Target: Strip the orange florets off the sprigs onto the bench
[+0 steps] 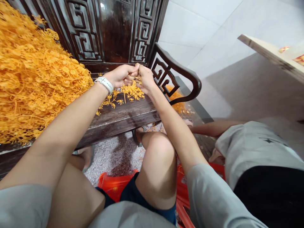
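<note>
My left hand (120, 76), with a white watch (104, 85) on its wrist, is closed in a pinch over the bench seat. Its fingertips meet those of my right hand (146, 78), whose fingers are also curled shut. Bits of orange plastic show between the two hands, though the fingers hide most of what they grip. Just below and behind them, loose orange plastic flower sprigs (133, 92) lie on the dark wooden bench (123, 110). A tall heap of the same orange plastic sprigs (40, 82) fills the bench to the left.
The carved backrest (116, 34) rises behind the hands, and a curved armrest (196, 83) bounds the right. More orange pieces (174, 98) lie beyond it on the floor. Another person (258, 148) sits close at right. A red plastic stool (111, 185) is beneath me; a wooden board (268, 52) juts in upper right.
</note>
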The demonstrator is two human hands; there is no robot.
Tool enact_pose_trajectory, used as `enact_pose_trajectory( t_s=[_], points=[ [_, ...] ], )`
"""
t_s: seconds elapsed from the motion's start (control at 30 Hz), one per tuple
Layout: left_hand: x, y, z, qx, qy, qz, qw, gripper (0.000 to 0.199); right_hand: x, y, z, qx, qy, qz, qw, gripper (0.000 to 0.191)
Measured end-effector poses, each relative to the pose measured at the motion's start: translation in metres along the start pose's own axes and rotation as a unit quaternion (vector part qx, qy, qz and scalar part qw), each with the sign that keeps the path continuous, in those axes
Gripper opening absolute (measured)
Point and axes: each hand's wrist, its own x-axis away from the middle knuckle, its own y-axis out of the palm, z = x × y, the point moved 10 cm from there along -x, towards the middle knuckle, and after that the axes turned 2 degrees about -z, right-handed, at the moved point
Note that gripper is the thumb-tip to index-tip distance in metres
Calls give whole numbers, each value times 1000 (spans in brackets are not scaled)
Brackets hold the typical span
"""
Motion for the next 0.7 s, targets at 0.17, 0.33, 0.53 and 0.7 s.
enact_pose_trajectory(
  t_s=[0.17, 0.33, 0.53, 0.7],
  points=[
    [1, -14, 5, -64, -7, -1, 998, 54, 2, -4, -11, 59, -32, -36, 997, 53],
    [12, -17, 2, -207, -15, -57, 977, 64, 4, -7, -5, 177, -56, -77, 980, 55],
    [9, -20, -1, -294, 1, -63, 954, 58, 7, -3, -15, 330, -142, -99, 928, 58],
    [6, -26, 5, -427, -8, -44, 903, 44, 11, 7, -18, 478, -167, -132, 852, 58]
  ],
)
